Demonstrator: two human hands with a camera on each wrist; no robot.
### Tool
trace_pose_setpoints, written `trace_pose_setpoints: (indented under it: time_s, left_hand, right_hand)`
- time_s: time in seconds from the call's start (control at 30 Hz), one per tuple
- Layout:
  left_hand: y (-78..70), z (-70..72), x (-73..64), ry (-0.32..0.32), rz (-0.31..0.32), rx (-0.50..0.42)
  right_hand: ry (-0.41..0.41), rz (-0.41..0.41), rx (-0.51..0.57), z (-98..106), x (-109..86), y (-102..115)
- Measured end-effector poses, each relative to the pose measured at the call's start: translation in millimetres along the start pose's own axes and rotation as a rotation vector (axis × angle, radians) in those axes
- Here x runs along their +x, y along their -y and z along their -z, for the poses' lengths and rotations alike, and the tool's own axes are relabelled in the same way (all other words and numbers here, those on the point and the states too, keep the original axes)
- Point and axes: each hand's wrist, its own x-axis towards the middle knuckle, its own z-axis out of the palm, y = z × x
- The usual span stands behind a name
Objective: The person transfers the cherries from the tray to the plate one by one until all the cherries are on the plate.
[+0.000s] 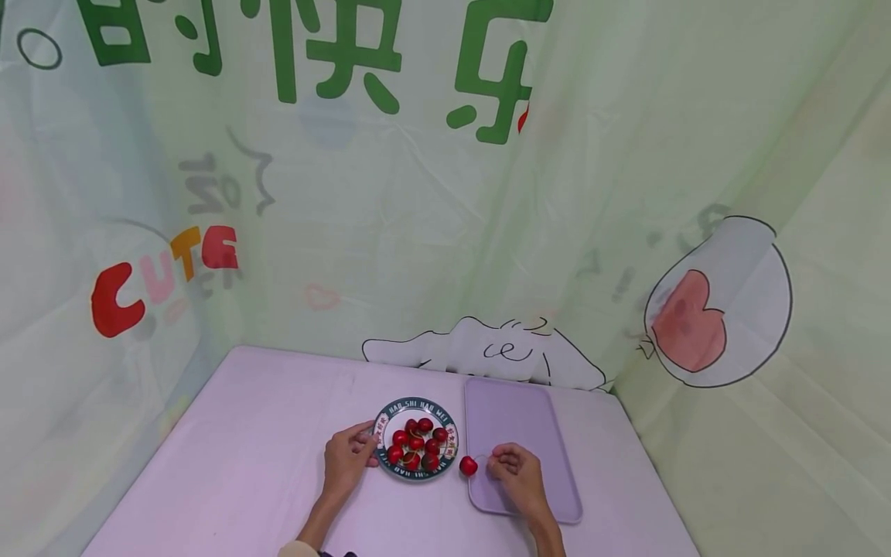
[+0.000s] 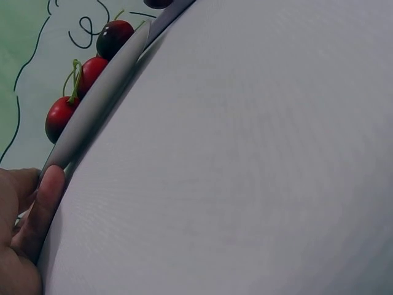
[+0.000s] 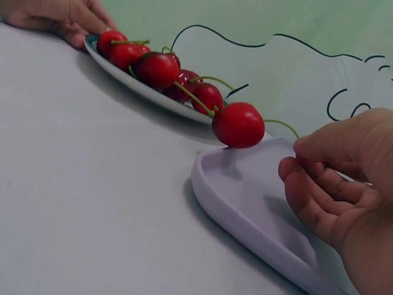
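My left hand (image 1: 346, 462) holds the left rim of a round white plate (image 1: 452, 433) with a dark green patterned border. In the left wrist view its thumb and fingers pinch the plate edge. Several red cherries (image 1: 415, 443) with green stems are heaped on the plate. By the end of its stem, my right hand (image 1: 520, 477) pinches a single cherry (image 3: 238, 125) between thumb and index finger. That cherry hangs out to the left of the fingers, over the left edge of a light purple tray (image 1: 515, 418). The other right fingers are curled beneath.
The plate and the tray stand side by side on a table with a pale pink cover (image 1: 271, 402). Behind and on both sides hangs a pale green printed curtain (image 1: 390, 232), reaching the table's back edge.
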Motion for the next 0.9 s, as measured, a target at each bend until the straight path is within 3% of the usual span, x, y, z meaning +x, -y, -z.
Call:
trace_pose_setpoints:
  time_s: [0.4, 0.57, 0.9]
  left_hand:
    - [3.4, -1.8, 2.1, -0.01, 0.007, 0.014]
    - [4.0, -1.7, 3.7, -0.005, 0.009, 0.006]
    - [-2.7, 0.6, 0.5, 0.004, 0.01, 0.0]
  right_hand:
    - [-0.021, -0.151, 0.347, -2.3, -3.2, -2.3]
    - [-0.039, -0.212, 0.41, -4.8, -2.4, -2.2]
    - [-0.039, -0.226, 0.481, -8.2, -0.6, -7.0]
